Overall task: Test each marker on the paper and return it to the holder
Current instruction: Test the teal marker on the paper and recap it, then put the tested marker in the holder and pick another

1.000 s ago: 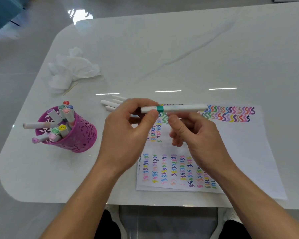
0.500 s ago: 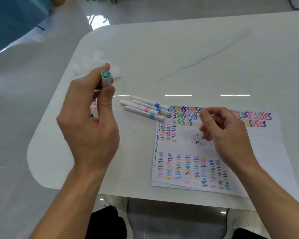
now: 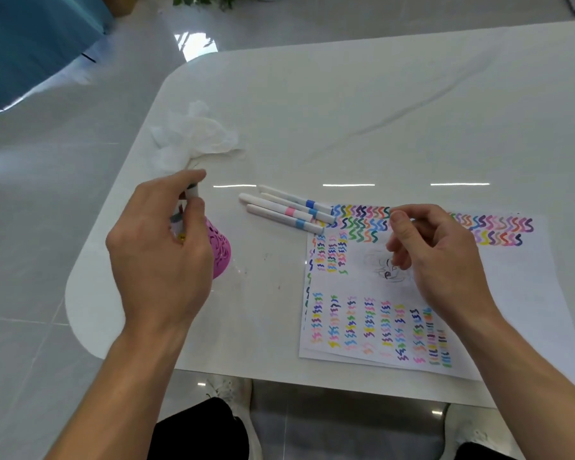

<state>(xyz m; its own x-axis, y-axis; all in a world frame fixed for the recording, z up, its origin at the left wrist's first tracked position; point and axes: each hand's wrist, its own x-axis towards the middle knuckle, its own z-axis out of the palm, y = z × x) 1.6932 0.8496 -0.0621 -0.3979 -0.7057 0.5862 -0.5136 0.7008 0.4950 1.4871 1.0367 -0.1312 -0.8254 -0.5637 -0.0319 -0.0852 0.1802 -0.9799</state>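
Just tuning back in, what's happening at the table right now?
A person is working bare-handed. The left hand holds a white marker over the pink perforated holder, apparently to drop it in; the hand hides most of the holder. The right hand hovers over the white paper covered in coloured squiggles, fingers loosely curled, holding nothing. Several white markers with blue and pink bands lie on the white table beside the paper. A crumpled white tissue sits beyond the holder.

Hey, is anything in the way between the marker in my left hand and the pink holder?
Nothing visible blocks it. The left hand pinches the marker just over the pink holder. But the hand hides the holder's opening, so how crowded it is inside cannot be told.
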